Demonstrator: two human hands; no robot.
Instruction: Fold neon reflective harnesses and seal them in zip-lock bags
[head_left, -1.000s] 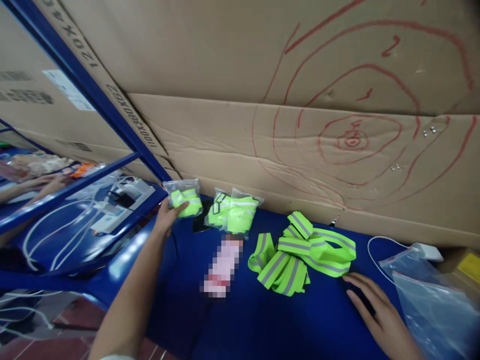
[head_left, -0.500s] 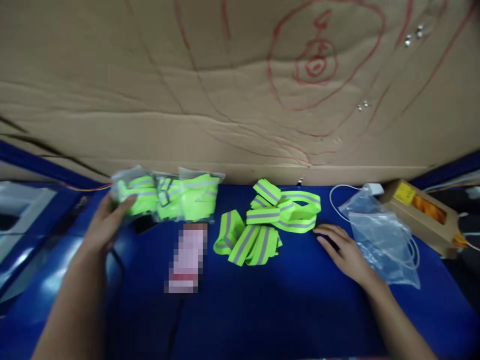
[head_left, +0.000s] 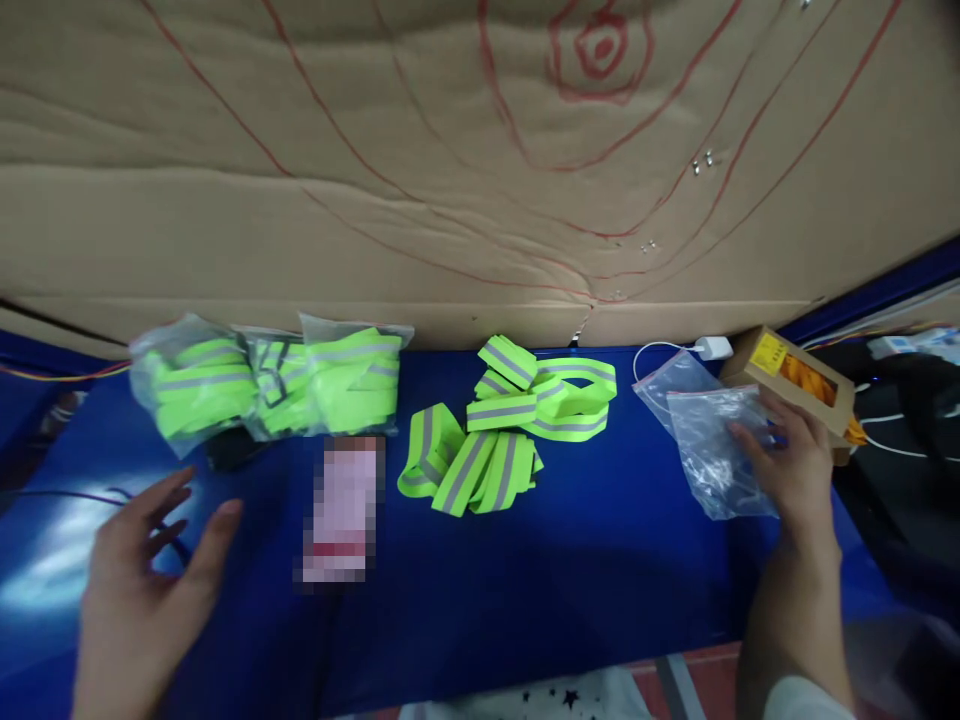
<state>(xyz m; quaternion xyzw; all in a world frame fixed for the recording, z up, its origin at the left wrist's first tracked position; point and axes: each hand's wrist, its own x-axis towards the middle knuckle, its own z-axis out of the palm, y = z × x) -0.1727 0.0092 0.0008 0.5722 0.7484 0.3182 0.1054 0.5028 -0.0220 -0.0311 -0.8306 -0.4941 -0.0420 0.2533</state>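
Note:
My left hand hovers open over the blue table at the lower left, fingers spread, holding nothing. Just beyond it lie clear bags stuffed with neon-green reflective bands. A loose pile of the same neon-green bands sits in the middle. My right hand rests on a stack of empty clear zip bags at the right, fingers laid on the top bag.
A pink blurred flat object lies between the filled bags and the loose bands. A brown carton with an orange window and a white charger with cable sit at the back right. A cardboard wall with red circles backs the table.
My left hand let go of the filled bag and drew back toward me. My right hand moved right from beside the loose bands onto the empty zip bags. The view swung right and down.

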